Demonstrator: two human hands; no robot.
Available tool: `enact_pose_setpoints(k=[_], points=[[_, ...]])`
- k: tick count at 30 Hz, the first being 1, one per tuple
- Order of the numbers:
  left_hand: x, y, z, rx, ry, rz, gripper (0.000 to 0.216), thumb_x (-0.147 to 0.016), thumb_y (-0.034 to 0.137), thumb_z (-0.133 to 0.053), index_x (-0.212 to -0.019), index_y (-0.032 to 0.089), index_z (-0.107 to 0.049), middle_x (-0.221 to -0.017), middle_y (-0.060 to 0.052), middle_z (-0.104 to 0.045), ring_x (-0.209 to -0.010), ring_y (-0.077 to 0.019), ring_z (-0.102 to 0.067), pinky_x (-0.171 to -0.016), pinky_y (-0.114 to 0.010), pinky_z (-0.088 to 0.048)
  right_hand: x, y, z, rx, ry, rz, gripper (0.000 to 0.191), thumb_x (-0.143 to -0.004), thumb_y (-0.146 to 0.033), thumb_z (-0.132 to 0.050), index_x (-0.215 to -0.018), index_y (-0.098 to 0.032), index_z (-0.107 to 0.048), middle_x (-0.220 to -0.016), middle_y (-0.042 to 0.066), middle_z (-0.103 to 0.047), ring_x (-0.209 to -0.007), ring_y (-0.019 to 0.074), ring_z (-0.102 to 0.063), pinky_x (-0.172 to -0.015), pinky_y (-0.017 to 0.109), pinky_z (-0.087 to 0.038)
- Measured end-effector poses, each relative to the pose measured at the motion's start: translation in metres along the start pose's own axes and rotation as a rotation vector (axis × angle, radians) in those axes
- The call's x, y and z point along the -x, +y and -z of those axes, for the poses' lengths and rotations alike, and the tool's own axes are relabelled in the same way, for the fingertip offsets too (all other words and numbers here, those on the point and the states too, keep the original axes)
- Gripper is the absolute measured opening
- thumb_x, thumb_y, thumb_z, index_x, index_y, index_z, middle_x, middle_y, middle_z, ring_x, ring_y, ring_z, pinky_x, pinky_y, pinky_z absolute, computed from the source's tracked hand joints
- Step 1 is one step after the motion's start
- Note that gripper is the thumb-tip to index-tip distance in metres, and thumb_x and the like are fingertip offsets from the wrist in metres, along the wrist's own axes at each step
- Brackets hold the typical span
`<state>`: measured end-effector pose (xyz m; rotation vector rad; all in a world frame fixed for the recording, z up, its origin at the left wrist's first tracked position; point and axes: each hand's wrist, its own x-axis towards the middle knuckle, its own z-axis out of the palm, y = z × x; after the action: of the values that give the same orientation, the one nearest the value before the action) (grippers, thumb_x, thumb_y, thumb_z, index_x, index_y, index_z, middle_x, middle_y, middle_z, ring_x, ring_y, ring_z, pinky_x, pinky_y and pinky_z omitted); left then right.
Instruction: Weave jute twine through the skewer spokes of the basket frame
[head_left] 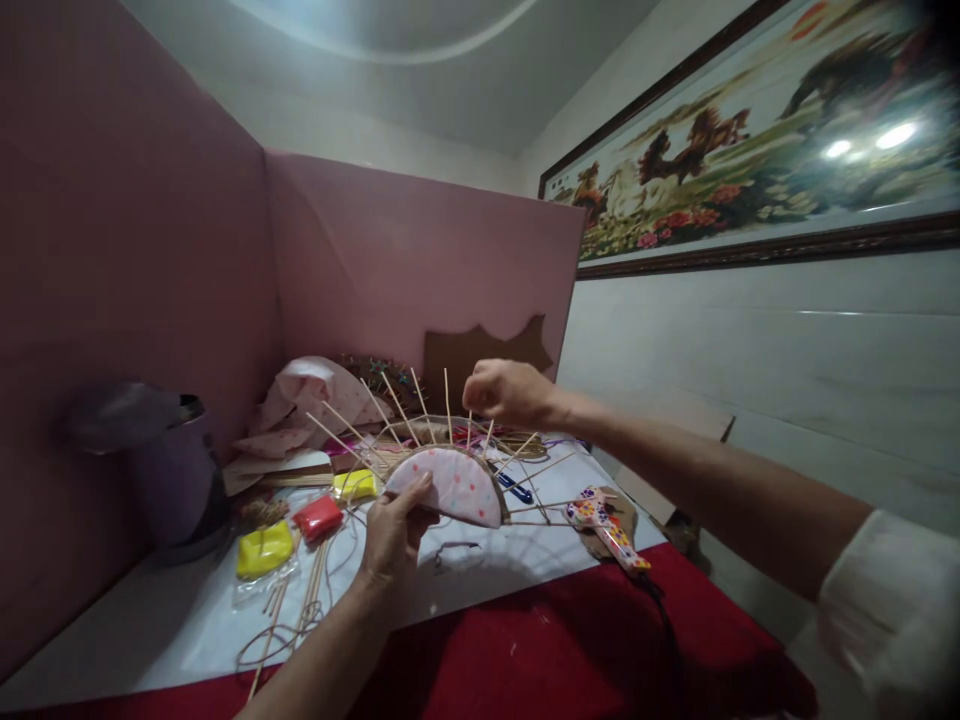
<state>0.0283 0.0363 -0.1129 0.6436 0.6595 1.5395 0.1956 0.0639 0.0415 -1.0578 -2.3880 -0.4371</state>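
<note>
A: Where do we have the half-disc point(459, 482)?

B: Up over the white sheet point(517, 590), in our left hand point(396, 540), flat edge toward us. Our thumb presses its spotted face near the left corner and the other fingers go behind, so that grip is closed on it

A: And the sticks point(448, 405)?

B: They fan from the curved edge, some upright, some leaning out to either side. Our right hand point(504, 390) is up among the tips, right of the middle, fingers curled in. We cannot tell whether it pinches a stick, as the fist hides that

A: How do we handle this well?

B: We'd judge that a light, firm thumb serves best: enough to stop the half-disc twisting, not enough to crease its face. With the right hand, we should move along one stick's line, since a sideways push at the tip could lever its base loose

A: Anything close by to mind?

B: The lower right sticks point toward the glue gun point(615, 540), so we shouldn't swing the fan that way. The blue tool point(515, 488) lies just behind them. On our left are the red packet point(318, 517) and cord point(262, 645); let's hold our forearm clear of that loop
</note>
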Motion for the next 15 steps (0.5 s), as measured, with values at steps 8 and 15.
enact_pose_setpoints(k=[8,15], points=[[0.005,0.002,-0.003,-0.016,-0.029,-0.02,0.028,-0.056,0.02,-0.077,-0.079,0.011,-0.064,-0.072,-0.003,-0.066,-0.061,-0.0123,-0.061,-0.053,-0.022,-0.05,0.002,-0.007,-0.024,0.146,0.018,-0.055,0.011,-0.072,-0.017,-0.057,-0.073,-0.021,-0.067,-0.086,0.005,-0.061,-0.086,0.018,-0.05,-0.071,0.027,-0.038],[0.011,0.014,-0.006,0.167,-0.096,0.026,0.021,-0.061,0.012,-0.07,-0.081,0.012,-0.065,-0.074,-0.003,-0.069,-0.065,-0.0127,-0.063,-0.06,-0.024,-0.054,0.007,0.062,0.01,-0.671,0.296,-0.615,0.011,-0.072,-0.023,-0.061,-0.079,-0.016,-0.062,-0.069,0.002,-0.06,-0.064,0.0116,-0.051,-0.06,0.025,-0.037]])
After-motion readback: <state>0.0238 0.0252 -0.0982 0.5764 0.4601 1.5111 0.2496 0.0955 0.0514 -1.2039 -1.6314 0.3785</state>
